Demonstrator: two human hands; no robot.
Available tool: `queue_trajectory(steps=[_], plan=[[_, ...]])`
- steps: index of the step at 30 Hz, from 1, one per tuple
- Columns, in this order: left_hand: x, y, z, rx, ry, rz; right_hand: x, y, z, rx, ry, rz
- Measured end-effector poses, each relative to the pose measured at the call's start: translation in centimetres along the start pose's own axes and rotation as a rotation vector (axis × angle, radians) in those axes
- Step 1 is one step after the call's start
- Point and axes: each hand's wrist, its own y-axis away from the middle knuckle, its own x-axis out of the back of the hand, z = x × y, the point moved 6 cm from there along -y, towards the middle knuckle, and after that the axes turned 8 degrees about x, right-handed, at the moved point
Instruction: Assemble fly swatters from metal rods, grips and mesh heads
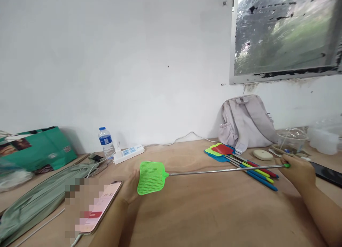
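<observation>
A green fly swatter [151, 178] with a long, thin metal shaft is held out level above the wooden table. My right hand [298, 170] is closed around its green handle end, which is mostly covered by the fingers. At the other end, my left hand [130, 187] holds the left edge of the perforated head, some of its fingers hidden behind the mesh. Beyond the shaft, several more fly swatters [222, 149] lie in a pile on the table, with red, yellow and blue heads and coloured handles pointing toward my right hand.
On the left are a lit phone [100, 208], a sage-green cloth item [40, 200] and a green bag [57, 147]. A water bottle [106, 142] and power strip [129, 154] stand by the wall. Right: a backpack [245, 124], cream case [263, 154], plastic containers [324, 136], black phone [327, 174].
</observation>
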Motion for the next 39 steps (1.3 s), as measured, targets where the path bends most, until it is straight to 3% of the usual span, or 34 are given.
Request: queue_trajectory(steps=[3,6,8,14,18,23,29,39], plan=[[-0.8,0.2,-2.3,0.32,0.303,-0.118,0.3,-0.2,-0.5,0.051,0.009,0.023],[-1.0,0.8,-3.9,0.537,0.342,-0.069,0.0,-0.4,-0.9,0.072,0.002,-0.052],[-0.7,1.1,-4.5,0.603,0.331,-0.008,-0.4,-0.5,-1.1,0.056,-0.018,-0.153],[1.1,1.0,-5.9,0.64,0.283,0.152,-1.9,-0.7,-2.5,-0.069,-0.089,-0.622],[1.8,0.9,-6.4,0.656,0.267,0.199,-2.0,-1.0,-3.9,0.005,-0.125,-0.802],[1.7,0.9,-6.2,0.653,0.298,0.191,-1.7,-1.1,-4.2,0.097,-0.16,-0.856],[1.8,1.0,-6.3,0.718,0.272,0.25,-1.7,-1.1,-4.3,0.105,-0.139,-0.899],[2.4,0.5,-7.2,0.689,0.256,0.23,-1.4,-1.2,-4.8,0.08,-0.161,-0.943]])
